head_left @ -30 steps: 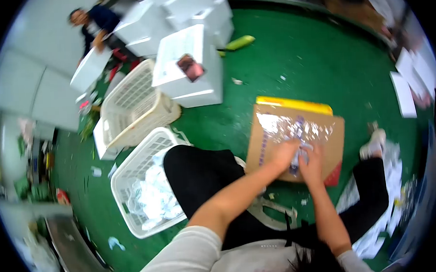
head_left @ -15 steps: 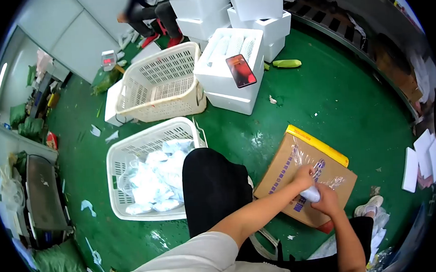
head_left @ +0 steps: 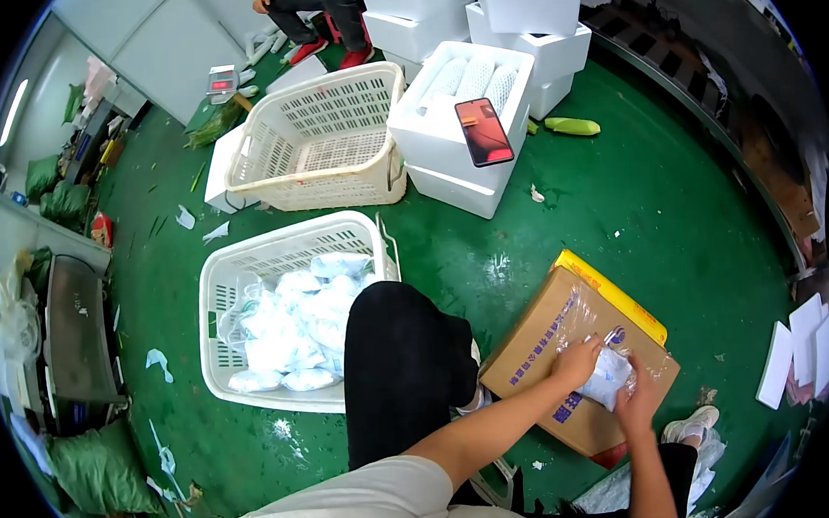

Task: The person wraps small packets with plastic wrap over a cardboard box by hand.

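A pale bluish-white plastic-wrapped packet (head_left: 607,380) is between my two hands, just over a brown cardboard box (head_left: 522,347) with purple print. My left hand (head_left: 577,361) is closed, its fingers pinching the packet's upper left edge. On the other side, my right hand (head_left: 636,401) has its fingers curled round the packet's right edge. Shiny clear film shows on the box top beside the hands. A yellow strip-like box edge (head_left: 613,295) sticks out along the far side of the cardboard.
To my left, a white basket (head_left: 214,340) holds several similar packets. Behind it stand another plastic basket (head_left: 317,191) and foam boxes (head_left: 462,186) with a phone (head_left: 484,131) on top. A seated person's legs (head_left: 326,10) show at the back. A green vegetable (head_left: 573,126) lies on the floor.
The packet shows a broad, flat face now, where it looked like a narrow roll before. My right hand has shifted slightly down and right. The camera view has also moved a little.
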Motion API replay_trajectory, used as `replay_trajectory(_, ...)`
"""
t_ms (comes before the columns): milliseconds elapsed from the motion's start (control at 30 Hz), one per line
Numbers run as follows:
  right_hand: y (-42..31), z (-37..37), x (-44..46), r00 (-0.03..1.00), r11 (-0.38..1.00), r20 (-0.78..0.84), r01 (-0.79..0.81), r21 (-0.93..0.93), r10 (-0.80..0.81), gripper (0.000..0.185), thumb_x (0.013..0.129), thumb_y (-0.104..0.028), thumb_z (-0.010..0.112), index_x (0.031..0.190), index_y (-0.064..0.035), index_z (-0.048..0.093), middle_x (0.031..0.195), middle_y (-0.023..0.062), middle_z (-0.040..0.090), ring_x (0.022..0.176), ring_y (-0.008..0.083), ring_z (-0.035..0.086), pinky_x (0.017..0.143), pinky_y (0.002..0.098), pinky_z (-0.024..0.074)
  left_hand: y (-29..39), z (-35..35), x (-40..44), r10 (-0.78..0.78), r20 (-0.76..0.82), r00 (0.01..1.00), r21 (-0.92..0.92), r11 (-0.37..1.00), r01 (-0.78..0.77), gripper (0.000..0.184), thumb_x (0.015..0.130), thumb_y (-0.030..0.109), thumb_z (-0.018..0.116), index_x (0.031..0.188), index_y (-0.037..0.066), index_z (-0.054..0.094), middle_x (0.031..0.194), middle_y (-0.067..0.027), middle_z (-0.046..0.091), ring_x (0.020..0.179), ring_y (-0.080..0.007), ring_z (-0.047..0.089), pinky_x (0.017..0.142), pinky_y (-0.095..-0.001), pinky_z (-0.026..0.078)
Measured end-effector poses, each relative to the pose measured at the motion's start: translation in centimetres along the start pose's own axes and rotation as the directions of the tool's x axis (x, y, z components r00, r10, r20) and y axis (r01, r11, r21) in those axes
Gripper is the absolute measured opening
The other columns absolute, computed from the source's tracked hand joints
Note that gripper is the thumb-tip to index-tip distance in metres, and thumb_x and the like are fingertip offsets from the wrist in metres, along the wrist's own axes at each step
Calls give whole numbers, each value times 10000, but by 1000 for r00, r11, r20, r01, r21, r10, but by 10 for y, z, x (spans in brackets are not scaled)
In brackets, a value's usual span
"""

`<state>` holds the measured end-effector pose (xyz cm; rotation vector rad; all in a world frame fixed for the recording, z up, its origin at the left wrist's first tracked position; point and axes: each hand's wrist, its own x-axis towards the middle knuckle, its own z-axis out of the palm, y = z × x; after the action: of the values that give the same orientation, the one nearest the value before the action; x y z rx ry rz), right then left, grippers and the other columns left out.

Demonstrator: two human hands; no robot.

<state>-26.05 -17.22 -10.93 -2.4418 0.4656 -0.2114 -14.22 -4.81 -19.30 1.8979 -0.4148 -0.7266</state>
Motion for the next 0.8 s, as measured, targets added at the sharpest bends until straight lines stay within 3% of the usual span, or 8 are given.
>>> replay_trajectory(133,-44,34,-7,974,917,154,208,-342,-163,913,633,-62,726,1453,-22,325,1485,185,375,1360,376,369,1122,535,271,-2,1,37,-32,137,990,236,972,-2,288,982,264,423,1034,61,620,1005,-222,655,904,-446,618,775,-507,490)
replay_trajectory(233,-22,45,12,996,952,-8,83,-296,-90,947,603,-116,782,1444,-43,352,1476,181,386,1352,370,378,1120,533,274,8,-6,40,-2,94,996,272,962,-23,289,976,262,419,980,50,614,958,-236,658,879,-450,624,755,-517,495)
replay_trajectory(333,-19,38,18,988,883,127,136,-449,-87,898,585,-171,811,1394,-81,432,1431,172,440,1310,344,431,1091,520,321,16,-11,33,-8,100,995,289,957,-22,217,929,213,495,907,51,639,933,-244,667,869,-413,654,712,-506,513)
replay_trajectory(433,-31,8,44,942,927,334,124,-353,1,789,585,-204,792,1316,-88,517,1361,172,513,1217,341,518,1038,494,392,9,-6,64,206,333,920,636,672,-380,191,887,209,540,854,72,669,960,-212,680,852,-355,682,684,-476,527)
replay_trajectory(467,-36,-2,56,906,951,421,97,-294,38,746,587,-214,782,1285,-90,550,1334,172,538,1179,342,552,1015,484,421,35,-10,70,67,376,924,761,547,-349,166,838,202,581,841,86,699,969,-168,693,890,-321,683,737,-434,535)
replay_trajectory(600,-41,-25,98,635,997,771,83,-5,-49,644,589,-291,745,1204,-135,637,1254,179,596,987,363,646,883,434,520,39,-9,101,471,600,647,424,498,-756,237,826,223,608,1031,140,692,1256,-171,549,1185,-331,518,961,-470,431)
replay_trajectory(700,-37,-20,100,383,994,918,57,88,-103,731,717,-392,762,1343,-89,534,1269,159,599,1176,294,562,1022,362,422,13,-11,92,590,693,413,253,337,-907,436,850,289,605,1283,238,602,1487,-147,384,1413,-301,309,1140,-570,225)
replay_trajectory(800,-7,4,96,194,995,981,-101,20,0,841,756,-468,752,1421,-60,439,1399,158,501,1291,274,461,1091,344,336,-16,2,75,690,601,403,218,344,-913,504,857,327,590,1352,246,544,1506,-106,378,1428,-263,293,1155,-574,165)
